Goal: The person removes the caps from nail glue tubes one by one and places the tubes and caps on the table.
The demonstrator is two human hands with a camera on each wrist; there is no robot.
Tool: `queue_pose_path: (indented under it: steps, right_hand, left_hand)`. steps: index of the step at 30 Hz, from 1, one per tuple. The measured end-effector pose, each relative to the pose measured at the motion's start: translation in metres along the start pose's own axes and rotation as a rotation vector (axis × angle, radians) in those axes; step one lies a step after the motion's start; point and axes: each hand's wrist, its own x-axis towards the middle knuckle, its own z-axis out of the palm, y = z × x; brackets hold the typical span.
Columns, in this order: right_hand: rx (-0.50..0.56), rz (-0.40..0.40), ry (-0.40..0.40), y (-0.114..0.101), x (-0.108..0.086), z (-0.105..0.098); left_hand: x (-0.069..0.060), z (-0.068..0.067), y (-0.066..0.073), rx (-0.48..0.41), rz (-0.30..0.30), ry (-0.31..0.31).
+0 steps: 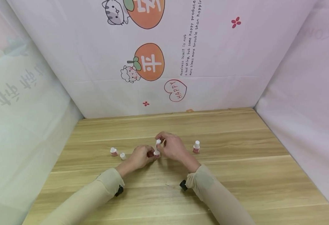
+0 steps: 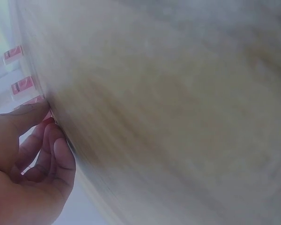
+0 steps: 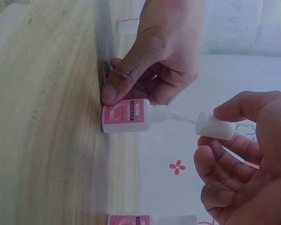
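Note:
A small nail glue bottle [image 3: 126, 116] with a pink label stands upright on the table. My left hand [image 1: 140, 156] pinches it low down between thumb and fingers, as the right wrist view shows. Above it my right hand [image 1: 174, 147] pinches the white cap [image 3: 215, 126] between thumb and fingers. From the cap a thin pale stem [image 3: 185, 118] runs down to the bottle's neck; whether its tip is inside cannot be told. In the left wrist view, the left fingers [image 2: 35, 115] partly hide the bottle.
To the left stand another small bottle [image 1: 113, 152] and, beside it, a loose white cap [image 1: 122, 156]. A third, capped bottle [image 1: 196, 147] stands to the right. The wooden table [image 1: 164, 200] is walled by printed white cloth [image 1: 209, 78] at the back and both sides.

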Motion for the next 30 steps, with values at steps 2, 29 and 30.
queue_pose_path:
  steps: [2, 29, 30]
  right_hand:
    - [0.007, 0.002, 0.004, 0.001, 0.0, -0.001]
    - [0.06, 0.03, 0.017, 0.003, 0.002, -0.004]
    - [0.064, 0.024, 0.015, 0.002, 0.002, -0.004]
  left_hand:
    - [0.0, 0.0, 0.0, 0.001, -0.007, 0.002]
    - [-0.02, -0.009, -0.011, 0.029, -0.039, 0.016]
    - [-0.022, -0.009, -0.012, 0.029, -0.038, 0.017]
